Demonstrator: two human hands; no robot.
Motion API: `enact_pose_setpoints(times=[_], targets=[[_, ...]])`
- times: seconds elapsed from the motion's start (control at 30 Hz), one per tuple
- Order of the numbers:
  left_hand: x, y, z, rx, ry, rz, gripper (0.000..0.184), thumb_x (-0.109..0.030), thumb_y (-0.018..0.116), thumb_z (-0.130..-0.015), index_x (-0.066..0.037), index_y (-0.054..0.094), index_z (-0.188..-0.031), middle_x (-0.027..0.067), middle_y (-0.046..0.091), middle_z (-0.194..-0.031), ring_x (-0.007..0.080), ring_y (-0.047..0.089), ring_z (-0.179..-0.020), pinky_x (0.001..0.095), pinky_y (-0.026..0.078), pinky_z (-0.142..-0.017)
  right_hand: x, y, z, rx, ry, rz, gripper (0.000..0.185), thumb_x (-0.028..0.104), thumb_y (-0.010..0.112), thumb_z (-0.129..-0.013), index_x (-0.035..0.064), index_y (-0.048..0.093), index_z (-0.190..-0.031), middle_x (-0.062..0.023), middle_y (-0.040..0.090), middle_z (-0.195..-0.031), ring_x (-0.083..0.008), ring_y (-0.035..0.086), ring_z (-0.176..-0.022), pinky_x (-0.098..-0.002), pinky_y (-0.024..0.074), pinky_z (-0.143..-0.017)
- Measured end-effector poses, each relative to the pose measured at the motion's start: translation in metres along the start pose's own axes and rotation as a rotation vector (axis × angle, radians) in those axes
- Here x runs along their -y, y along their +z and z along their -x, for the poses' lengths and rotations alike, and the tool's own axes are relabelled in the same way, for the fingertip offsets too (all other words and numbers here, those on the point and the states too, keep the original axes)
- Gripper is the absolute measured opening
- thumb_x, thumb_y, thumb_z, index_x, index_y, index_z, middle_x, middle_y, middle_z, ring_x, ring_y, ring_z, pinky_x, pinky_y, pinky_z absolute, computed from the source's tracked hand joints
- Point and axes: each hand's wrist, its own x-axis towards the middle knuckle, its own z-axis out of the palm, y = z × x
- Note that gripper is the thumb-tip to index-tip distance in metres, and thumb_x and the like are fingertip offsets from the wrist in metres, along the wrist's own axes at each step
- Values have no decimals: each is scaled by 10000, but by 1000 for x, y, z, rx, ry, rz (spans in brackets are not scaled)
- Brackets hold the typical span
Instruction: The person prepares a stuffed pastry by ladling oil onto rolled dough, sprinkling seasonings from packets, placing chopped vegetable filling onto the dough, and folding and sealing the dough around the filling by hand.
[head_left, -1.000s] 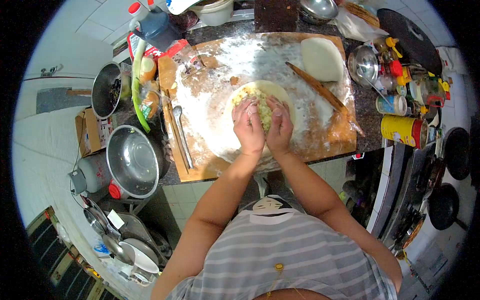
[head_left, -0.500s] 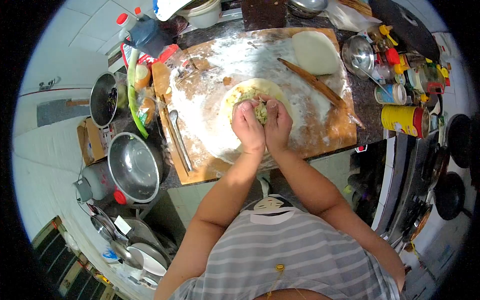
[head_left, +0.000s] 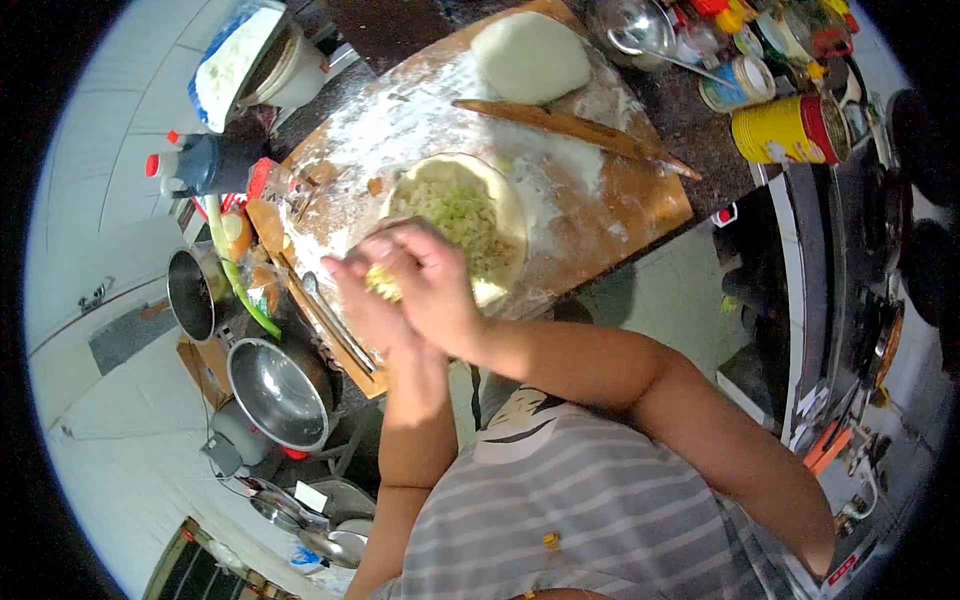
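My left hand (head_left: 378,318) and my right hand (head_left: 437,295) are cupped together beside the near left edge of a round dough sheet (head_left: 512,215). A pale yellow, shredded clump of filling (head_left: 382,283) shows between them. My right hand's fingers curl over the top, and my left palm lies against the other side. Pale green chopped filling (head_left: 450,212) is spread over the dough sheet, leaving a bare rim. The undersides of my fingers are hidden.
The floured wooden board (head_left: 600,240) bears a second dough piece (head_left: 530,57) and a tapered brown wooden stick (head_left: 560,122). At left are a steel bowl (head_left: 280,395), a metal spoon (head_left: 325,300) and a green stalk (head_left: 228,262). A yellow tin (head_left: 775,132) stands at right.
My hands have moved left and nearer to me, off the middle of the dough sheet. The filling, covered by them before, now shows spread out. The view has shifted and turned.
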Motion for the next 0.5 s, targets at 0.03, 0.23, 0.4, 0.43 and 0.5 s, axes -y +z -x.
enact_pose_setpoints(times=[0.03,0.23,0.4,0.43,0.5], targets=[[-11,-4,6,33,5,32,344,-415,400,-869,-119,425,-696,-13,424,-679,108,403,-671,256,348,-678,7,5,4,33,-9,79,60,24,517,-786,-5,568,-778,-74,567,-767,-152,545,-748,-269,435,-688],[-55,-44,38,368,-86,1040,266,-318,501,-840,-108,446,-687,-26,446,-687,96,410,-679,238,344,-701,36,43,44,186,-228,6,59,49,530,-752,0,537,-717,-110,552,-724,-260,548,-714,-323,434,-643],[-82,-126,69,244,183,873,249,-301,461,-860,-96,469,-719,-7,470,-705,101,443,-681,232,375,-655,38,92,111,472,99,-50,98,83,551,-766,-13,563,-754,-102,562,-768,-226,553,-758,-301,437,-681],[-86,-149,77,189,227,859,247,-297,452,-865,-94,473,-726,-3,475,-708,102,449,-682,231,381,-646,36,106,130,519,109,-82,85,62,527,-780,-17,554,-768,-99,560,-781,-196,552,-763,-285,434,-689],[-88,-196,97,35,335,841,246,-290,436,-873,-89,482,-739,4,485,-715,104,462,-683,229,393,-627,27,129,176,670,348,-193,65,34,496,-795,-11,544,-800,-76,561,-799,-147,543,-767,-267,431,-705]])
